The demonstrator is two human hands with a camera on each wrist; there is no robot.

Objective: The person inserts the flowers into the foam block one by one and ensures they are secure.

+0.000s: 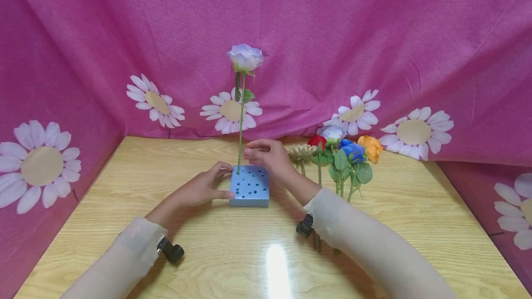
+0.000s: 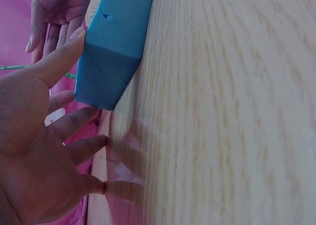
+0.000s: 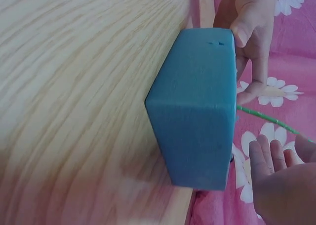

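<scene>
A light blue foam block (image 1: 249,202) with many holes in its top sits on the table. One artificial rose (image 1: 245,57), pale lilac-white, stands upright with its green stem (image 1: 241,123) in a hole near the back left corner. My left hand (image 1: 202,187) holds the block at its left side, thumb at the front corner and fingertips at the back one. In the left wrist view its other fingers (image 2: 81,148) are spread. Beside the stem hovers my right hand (image 1: 272,158), fingers loosely bent, apart from the stem; the right wrist view shows nothing in it.
Several artificial flowers lie right of the block: a beige one (image 1: 302,152), a red one (image 1: 317,141), a white rose (image 1: 332,133), a blue rose (image 1: 354,151) and an orange one (image 1: 371,148). My right forearm crosses over their stems. A pink daisy-print cloth (image 1: 291,36) encloses the wooden table (image 1: 216,253).
</scene>
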